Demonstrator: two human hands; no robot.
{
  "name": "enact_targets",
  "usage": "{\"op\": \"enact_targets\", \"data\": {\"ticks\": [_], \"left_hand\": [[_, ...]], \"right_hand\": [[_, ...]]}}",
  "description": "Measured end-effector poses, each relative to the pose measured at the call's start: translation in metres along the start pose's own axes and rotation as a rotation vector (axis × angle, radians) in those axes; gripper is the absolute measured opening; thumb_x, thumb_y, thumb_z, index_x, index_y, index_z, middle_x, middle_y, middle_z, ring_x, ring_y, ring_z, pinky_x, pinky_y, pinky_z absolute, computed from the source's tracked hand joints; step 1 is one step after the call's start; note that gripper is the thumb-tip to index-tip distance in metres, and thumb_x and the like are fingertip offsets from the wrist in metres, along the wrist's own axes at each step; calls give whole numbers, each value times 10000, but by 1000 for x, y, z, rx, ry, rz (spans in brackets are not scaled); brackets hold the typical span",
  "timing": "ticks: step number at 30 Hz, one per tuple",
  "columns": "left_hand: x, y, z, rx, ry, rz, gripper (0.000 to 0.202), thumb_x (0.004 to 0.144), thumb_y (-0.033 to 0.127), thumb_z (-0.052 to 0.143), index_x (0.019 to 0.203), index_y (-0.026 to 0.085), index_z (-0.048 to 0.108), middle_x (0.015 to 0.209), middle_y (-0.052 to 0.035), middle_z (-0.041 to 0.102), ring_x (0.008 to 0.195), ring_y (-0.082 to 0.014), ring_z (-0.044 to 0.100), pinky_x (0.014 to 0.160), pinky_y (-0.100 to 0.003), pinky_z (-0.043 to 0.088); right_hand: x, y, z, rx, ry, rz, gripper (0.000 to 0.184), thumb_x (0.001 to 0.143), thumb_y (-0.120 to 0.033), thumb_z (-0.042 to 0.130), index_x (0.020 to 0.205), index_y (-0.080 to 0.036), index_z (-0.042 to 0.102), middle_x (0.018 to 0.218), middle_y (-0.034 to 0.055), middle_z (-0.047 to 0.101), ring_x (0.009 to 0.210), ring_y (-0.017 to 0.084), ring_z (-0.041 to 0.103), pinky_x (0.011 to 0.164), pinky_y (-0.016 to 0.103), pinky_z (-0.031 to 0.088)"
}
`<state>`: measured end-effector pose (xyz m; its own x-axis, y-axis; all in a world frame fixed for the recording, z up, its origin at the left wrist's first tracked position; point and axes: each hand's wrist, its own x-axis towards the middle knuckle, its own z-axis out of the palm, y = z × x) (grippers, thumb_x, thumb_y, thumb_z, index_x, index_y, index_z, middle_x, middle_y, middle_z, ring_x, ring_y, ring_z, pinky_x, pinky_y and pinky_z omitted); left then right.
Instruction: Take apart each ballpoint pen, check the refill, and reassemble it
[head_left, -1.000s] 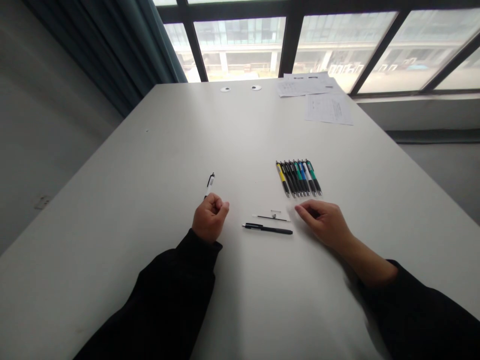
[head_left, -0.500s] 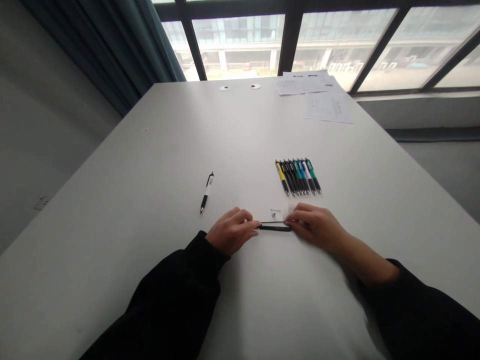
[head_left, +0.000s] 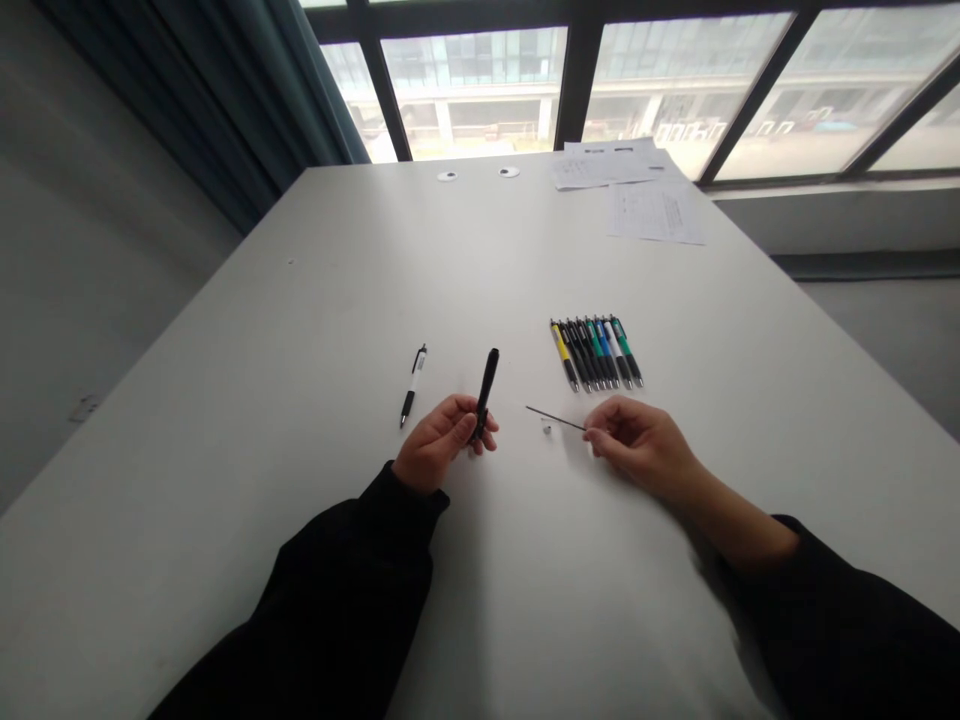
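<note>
My left hand is closed around a black pen barrel, which stands tilted up with its far end above the fingers. Between the thumb and fingers of my right hand is a thin dark pen refill, pointing left toward the barrel but apart from it. Just under the refill, a small metallic pen tip lies on the table, with what looks like a spring beside it, too small to be sure. A white pen with a black grip lies left of the barrel.
A row of several pens in yellow, black, green, blue and white lies beyond my right hand. Printed papers rest at the far right of the white table. Two white oval pieces are near the back edge, by the window.
My left hand has lifted the black barrel off the table and turned it upright. My right hand has raised the refill, now slanted and separate from the barrel.
</note>
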<state>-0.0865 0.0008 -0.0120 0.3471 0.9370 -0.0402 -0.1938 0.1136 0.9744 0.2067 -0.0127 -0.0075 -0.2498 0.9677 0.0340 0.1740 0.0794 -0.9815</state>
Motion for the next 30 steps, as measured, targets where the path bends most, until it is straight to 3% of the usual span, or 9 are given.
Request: {"op": "enact_targets", "data": {"ticks": [4,8,17,22,30], "left_hand": [[0,1,1,-23,-84,-115,391,871,467,712,1039,130,604,822,-62,690,613,-141,646,552,-255,463],[-2,3,4,82,-134,-145,417,883,479,692,1071,109,647,791,-68,700,590,-125,618,552,-256,460],[-5,6,7,222,-178,-130,406,904,478,652,1078,114,690,776,-67,708,561,-106,567,538,-247,458],[-5,8,8,226,-184,-120,390,902,464,654,1060,110,698,761,-64,701,553,-103,550,548,-255,470],[-5,7,8,232,-183,-105,388,907,463,640,1061,112,707,755,-66,699,546,-103,543,538,-253,462]], "right_hand": [[6,-1,-4,392,81,105,147,778,-324,766,827,-211,687,625,-20,560,507,110,479,431,237,365],[9,-1,-10,572,106,150,168,702,-320,826,799,-231,721,621,-17,516,535,107,438,439,240,367],[13,9,-17,688,232,203,245,785,-436,805,803,-242,655,907,21,694,702,125,617,512,220,516],[14,7,-16,780,253,275,253,729,-362,864,785,-227,657,916,5,717,743,117,674,522,174,540],[14,6,-17,649,227,217,262,780,-403,805,770,-236,603,896,29,708,730,153,664,568,251,567]]}}
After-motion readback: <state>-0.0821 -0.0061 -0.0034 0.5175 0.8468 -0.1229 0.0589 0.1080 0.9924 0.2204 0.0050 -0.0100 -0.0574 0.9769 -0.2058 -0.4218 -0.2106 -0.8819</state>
